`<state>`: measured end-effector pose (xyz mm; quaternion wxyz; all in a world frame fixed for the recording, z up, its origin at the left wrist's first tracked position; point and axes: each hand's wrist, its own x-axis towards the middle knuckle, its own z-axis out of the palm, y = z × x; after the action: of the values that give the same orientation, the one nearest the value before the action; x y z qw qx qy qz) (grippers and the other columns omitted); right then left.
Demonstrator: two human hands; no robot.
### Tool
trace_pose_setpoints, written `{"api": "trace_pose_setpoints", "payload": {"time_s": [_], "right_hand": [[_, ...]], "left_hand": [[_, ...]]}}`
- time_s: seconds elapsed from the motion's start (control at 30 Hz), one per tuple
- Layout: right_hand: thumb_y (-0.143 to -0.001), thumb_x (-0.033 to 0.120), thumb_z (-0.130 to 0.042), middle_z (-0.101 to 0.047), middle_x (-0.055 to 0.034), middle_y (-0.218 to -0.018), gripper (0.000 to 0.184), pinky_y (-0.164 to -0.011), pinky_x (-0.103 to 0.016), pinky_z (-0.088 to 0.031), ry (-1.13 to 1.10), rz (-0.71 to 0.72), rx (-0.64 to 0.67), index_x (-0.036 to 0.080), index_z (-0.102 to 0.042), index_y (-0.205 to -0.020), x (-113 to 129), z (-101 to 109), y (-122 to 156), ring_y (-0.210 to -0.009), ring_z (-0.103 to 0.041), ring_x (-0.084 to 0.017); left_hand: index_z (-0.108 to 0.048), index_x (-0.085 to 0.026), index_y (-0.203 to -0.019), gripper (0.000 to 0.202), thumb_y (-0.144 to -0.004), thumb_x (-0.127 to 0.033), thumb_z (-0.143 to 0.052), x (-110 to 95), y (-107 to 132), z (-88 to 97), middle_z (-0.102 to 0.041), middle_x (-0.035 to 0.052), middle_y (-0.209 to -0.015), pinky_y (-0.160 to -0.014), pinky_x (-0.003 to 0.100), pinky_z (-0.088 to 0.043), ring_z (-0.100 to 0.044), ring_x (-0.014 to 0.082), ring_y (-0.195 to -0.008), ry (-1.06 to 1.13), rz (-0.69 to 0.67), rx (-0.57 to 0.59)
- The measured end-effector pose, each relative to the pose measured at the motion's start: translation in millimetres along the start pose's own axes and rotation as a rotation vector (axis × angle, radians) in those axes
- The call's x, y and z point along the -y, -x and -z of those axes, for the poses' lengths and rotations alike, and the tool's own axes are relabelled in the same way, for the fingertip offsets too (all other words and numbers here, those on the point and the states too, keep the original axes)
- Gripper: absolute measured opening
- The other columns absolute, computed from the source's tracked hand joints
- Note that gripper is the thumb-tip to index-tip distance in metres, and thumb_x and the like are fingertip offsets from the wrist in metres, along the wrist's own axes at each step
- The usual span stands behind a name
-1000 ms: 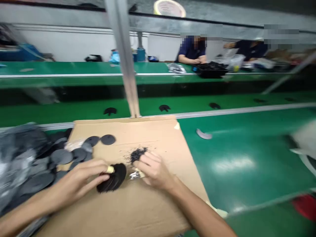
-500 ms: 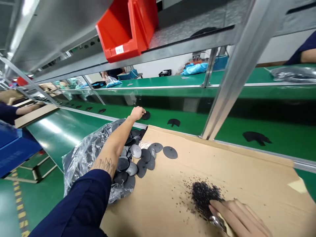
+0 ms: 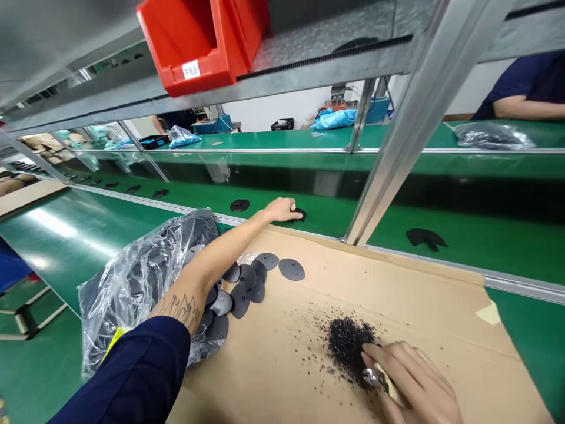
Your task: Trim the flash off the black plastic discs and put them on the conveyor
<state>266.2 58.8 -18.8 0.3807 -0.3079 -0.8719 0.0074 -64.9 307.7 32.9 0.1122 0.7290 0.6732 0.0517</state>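
Note:
My left hand [image 3: 282,210] reaches out over the cardboard sheet [image 3: 424,306] onto the green conveyor belt [image 3: 494,247]. Its curled fingers rest on a black disc part [image 3: 301,214] lying on the belt. My right hand [image 3: 412,383] rests low on the cardboard, closed round a small metal tool [image 3: 374,377] with a pale handle. It sits right beside a heap of black shavings [image 3: 348,344].
A clear plastic bag [image 3: 132,282] of grey discs spills several loose discs [image 3: 265,271] onto the cardboard. More black parts [image 3: 426,237] lie on the belt. A slanted metal post [image 3: 397,147] rises from the belt's edge; red bins [image 3: 194,47] sit overhead. A co-worker's arm [image 3: 525,106] shows far right.
A second ago both hands held a black disc and the tool over the cardboard. My left hand then carried the disc out to the belt and has shifted right along it; the view swung left.

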Motion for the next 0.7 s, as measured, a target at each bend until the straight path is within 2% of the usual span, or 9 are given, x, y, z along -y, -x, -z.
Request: {"api": "trace_pose_setpoints", "payload": {"time_s": [0.13, 0.27, 0.37, 0.4, 0.43, 0.5, 0.53, 0.6, 0.7], "right_hand": [[-0.090, 0.009, -0.054, -0.070, -0.0066, -0.080, 0.025, -0.062, -0.032, -0.052, 0.001, -0.013, -0.042, 0.020, -0.068, -0.108, 11, 0, -8, -0.069, -0.065, -0.019], [-0.091, 0.012, -0.058, -0.070, -0.0087, -0.088, 0.032, -0.063, -0.031, -0.052, 0.019, -0.036, -0.117, 0.021, -0.067, -0.120, 21, -1, -12, -0.073, -0.066, -0.019], [-0.089, 0.012, -0.060, -0.066, -0.0153, -0.112, 0.047, -0.064, -0.031, -0.055, 0.028, -0.076, -0.187, 0.021, -0.060, -0.135, 27, -1, -11, -0.074, -0.066, -0.018], [-0.088, 0.011, -0.060, -0.064, -0.0175, -0.118, 0.051, -0.064, -0.031, -0.055, 0.016, -0.084, -0.203, 0.020, -0.057, -0.138, 28, -1, -11, -0.075, -0.066, -0.018], [-0.088, 0.011, -0.060, -0.063, -0.0184, -0.121, 0.050, -0.065, -0.031, -0.056, -0.007, -0.076, -0.204, 0.020, -0.057, -0.137, 30, -1, -12, -0.076, -0.066, -0.018], [-0.089, 0.009, -0.056, -0.067, -0.0155, -0.114, 0.038, -0.065, -0.032, -0.055, -0.072, -0.026, -0.157, 0.019, -0.061, -0.126, 35, -1, -14, -0.078, -0.067, -0.019], [-0.090, 0.008, -0.054, -0.069, -0.0125, -0.105, 0.031, -0.065, -0.032, -0.054, -0.102, 0.000, -0.126, 0.019, -0.062, -0.117, 37, -1, -15, -0.078, -0.067, -0.019], [-0.090, 0.005, -0.048, -0.069, -0.0069, -0.088, 0.024, -0.064, -0.032, -0.053, -0.123, 0.015, -0.091, 0.020, -0.061, -0.104, 40, 0, -16, -0.075, -0.066, -0.019], [-0.091, 0.005, -0.050, -0.067, -0.0049, -0.080, 0.020, -0.063, -0.032, -0.053, -0.099, -0.042, -0.142, 0.021, -0.059, -0.099, 39, 1, -15, -0.069, -0.065, -0.019]], "left_hand": [[-0.062, -0.014, -0.120, 0.031, -0.096, -0.033, -0.062, -31, 23, 5.7, -0.065, 0.0097, -0.119, -0.091, 0.041, -0.057, -0.065, 0.0213, -0.105, 0.048, -0.024, -0.049], [-0.066, -0.011, -0.104, 0.014, -0.093, -0.016, -0.058, -48, 77, 28.3, -0.070, 0.0070, -0.093, -0.083, 0.030, -0.052, -0.066, 0.0180, -0.090, 0.118, -0.168, -0.061], [-0.066, -0.015, -0.096, 0.009, -0.089, -0.018, -0.061, -67, 143, 27.1, -0.069, -0.0001, -0.083, -0.071, 0.022, -0.049, -0.064, 0.0124, -0.076, 0.228, -0.370, 0.057], [-0.066, -0.015, -0.094, 0.008, -0.088, -0.018, -0.061, -74, 165, 21.6, -0.068, -0.0001, -0.081, -0.067, 0.021, -0.048, -0.063, 0.0116, -0.073, 0.345, -0.502, 0.144], [-0.065, -0.015, -0.091, 0.006, -0.087, -0.019, -0.063, -80, 186, 14.1, -0.067, -0.0006, -0.078, -0.066, 0.020, -0.047, -0.062, 0.0110, -0.071, 0.445, -0.601, 0.225], [-0.064, -0.015, -0.088, 0.008, -0.088, -0.023, -0.065, -87, 217, -3.1, -0.066, -0.0007, -0.075, -0.063, 0.020, -0.047, -0.061, 0.0103, -0.068, 0.573, -0.695, 0.352], [-0.064, -0.015, -0.090, 0.010, -0.090, -0.025, -0.064, -88, 225, -10.9, -0.067, -0.0003, -0.075, -0.064, 0.019, -0.048, -0.062, 0.0102, -0.068, 0.604, -0.713, 0.413], [-0.064, -0.015, -0.094, 0.017, -0.097, -0.030, -0.056, -82, 223, -21.4, -0.070, 0.0007, -0.078, -0.066, 0.020, -0.051, -0.065, 0.0104, -0.069, 0.530, -0.667, 0.408], [-0.064, -0.014, -0.094, 0.026, -0.103, -0.029, -0.044, -66, 194, -22.8, -0.071, 0.0064, -0.088, -0.078, 0.028, -0.054, -0.069, 0.0167, -0.083, 0.259, -0.476, 0.158]]}}
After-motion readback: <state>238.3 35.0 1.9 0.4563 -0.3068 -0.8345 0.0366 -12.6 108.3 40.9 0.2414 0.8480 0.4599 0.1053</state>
